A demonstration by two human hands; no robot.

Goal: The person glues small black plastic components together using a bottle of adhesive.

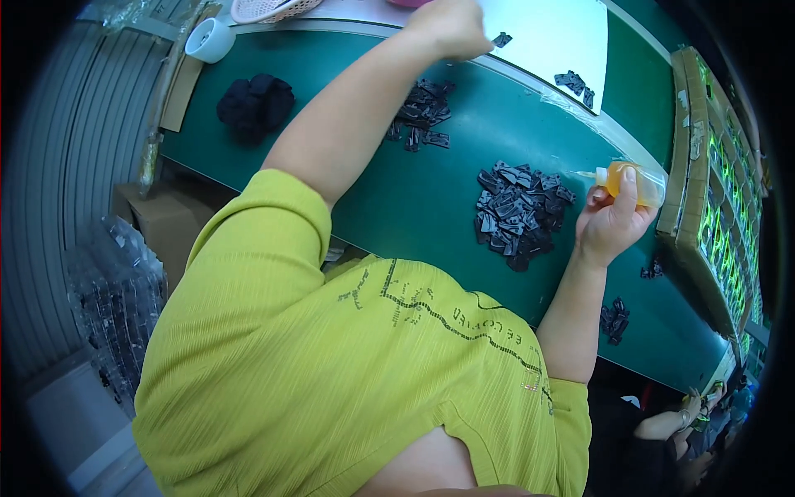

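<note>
Hands: right hand point(609, 222) grips an amber bottle point(623, 182), nozzle pointing nine o'clock; left hand point(451, 26), clenched, rests at twelve beside a black piece point(501, 39).

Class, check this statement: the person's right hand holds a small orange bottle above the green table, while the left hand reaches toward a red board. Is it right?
Not quite. In the head view the board is white, not red. The right hand does hold the small orange bottle above the green table, and the left hand reaches toward that board.
</note>
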